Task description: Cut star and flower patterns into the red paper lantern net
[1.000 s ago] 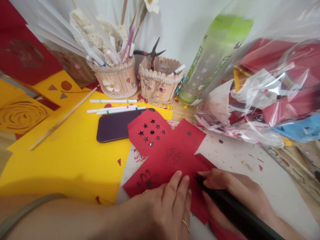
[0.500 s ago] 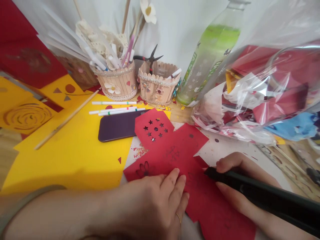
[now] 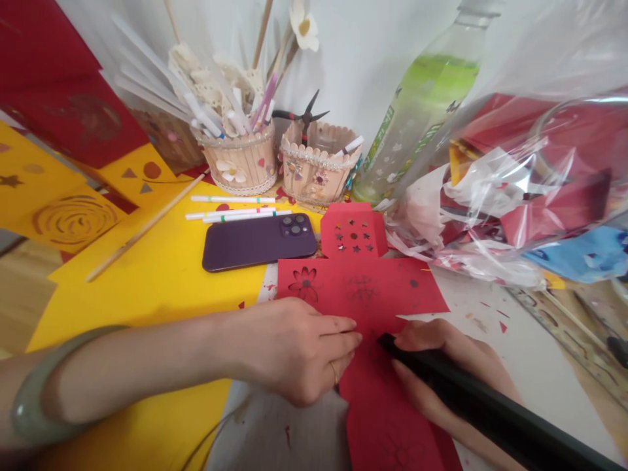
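Red card [image 3: 362, 288]: swung clockwise, 4 o'clock from phone [image 3: 243, 247] (likely squares worked panel to black tool [image 3: 471, 386]) | left hand [image 3: 299, 347]: fingers flat on card, unclamped | right hand [image 3: 456, 340]: fingers clamped on tool

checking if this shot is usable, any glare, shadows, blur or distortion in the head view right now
Head view: white glare on the clear plastic bag; head view: shading across the lower yellow paper; head view: faint, soft drawn marks on the red paper; head view: the bottle leans outward, possibly lens distortion.
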The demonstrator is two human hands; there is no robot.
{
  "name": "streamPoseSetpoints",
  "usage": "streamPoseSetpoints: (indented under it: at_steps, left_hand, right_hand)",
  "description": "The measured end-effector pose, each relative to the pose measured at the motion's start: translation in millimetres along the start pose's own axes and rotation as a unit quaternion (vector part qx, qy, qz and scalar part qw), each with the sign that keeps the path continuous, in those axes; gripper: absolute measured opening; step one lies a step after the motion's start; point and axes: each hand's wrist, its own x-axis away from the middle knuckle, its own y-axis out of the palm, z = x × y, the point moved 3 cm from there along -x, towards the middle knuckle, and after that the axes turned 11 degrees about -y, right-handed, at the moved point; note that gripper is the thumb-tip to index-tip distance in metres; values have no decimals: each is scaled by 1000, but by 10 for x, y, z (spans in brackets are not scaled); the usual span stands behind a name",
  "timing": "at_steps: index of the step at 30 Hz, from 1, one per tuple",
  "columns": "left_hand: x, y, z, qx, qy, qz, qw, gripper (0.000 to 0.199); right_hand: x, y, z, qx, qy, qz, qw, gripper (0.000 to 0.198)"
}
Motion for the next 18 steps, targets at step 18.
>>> streamPoseSetpoints:
  at_steps: [18]
  left_hand:
    - [9, 23, 6, -6, 1, 15, 1000, 23]
  right_hand:
    - [-26, 44, -6, 5, -10, -26, 1000, 20]
